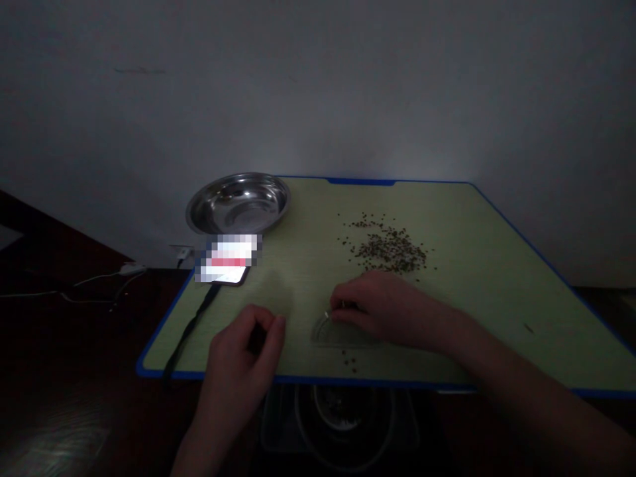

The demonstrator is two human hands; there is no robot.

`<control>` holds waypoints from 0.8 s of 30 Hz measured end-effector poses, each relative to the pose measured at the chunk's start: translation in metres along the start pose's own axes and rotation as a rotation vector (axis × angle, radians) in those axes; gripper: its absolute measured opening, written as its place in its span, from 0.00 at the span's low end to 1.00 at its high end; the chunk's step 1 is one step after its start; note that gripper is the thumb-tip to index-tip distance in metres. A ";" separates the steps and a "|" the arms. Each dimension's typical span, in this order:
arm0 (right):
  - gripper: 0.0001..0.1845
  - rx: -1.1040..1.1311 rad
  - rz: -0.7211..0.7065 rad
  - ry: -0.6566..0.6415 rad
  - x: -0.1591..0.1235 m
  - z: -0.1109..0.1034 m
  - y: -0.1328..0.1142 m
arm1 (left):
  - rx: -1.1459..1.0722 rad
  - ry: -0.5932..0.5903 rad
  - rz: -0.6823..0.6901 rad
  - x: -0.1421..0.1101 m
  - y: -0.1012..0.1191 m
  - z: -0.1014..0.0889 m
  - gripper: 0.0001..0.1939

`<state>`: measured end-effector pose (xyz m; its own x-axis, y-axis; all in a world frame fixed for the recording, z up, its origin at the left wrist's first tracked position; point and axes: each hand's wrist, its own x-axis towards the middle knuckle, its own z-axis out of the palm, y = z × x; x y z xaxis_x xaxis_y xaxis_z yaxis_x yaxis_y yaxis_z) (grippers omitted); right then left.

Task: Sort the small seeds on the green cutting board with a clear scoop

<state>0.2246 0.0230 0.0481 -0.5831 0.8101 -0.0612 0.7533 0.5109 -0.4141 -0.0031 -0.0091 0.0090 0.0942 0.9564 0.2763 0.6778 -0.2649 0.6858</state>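
My right hand (377, 306) rests on the green tabletop (487, 265), fingers pinched together over a small pale grain at their tips, just short of a scattered heap of small brown-green seeds (390, 248). A few loose seeds (349, 361) lie near the front edge. My left hand (246, 354) hovers at the front left edge, fingers curled into a loose fist; what it holds, if anything, is hidden.
A shiny steel bowl (238, 202) stands at the back left corner. A lit phone (228, 265) with a dark strap (191, 331) lies in front of it. A blue rim edges the table. White cables (99, 281) run along the dark floor. A round container (342, 417) sits below the table.
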 end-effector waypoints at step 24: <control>0.09 0.030 0.109 0.044 -0.017 0.006 -0.007 | 0.008 0.009 0.014 0.000 0.000 0.000 0.12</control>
<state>0.2279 0.0040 0.0470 -0.4838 0.8726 -0.0677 0.8017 0.4108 -0.4343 -0.0030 -0.0096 0.0091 0.0965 0.9516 0.2919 0.6826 -0.2767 0.6764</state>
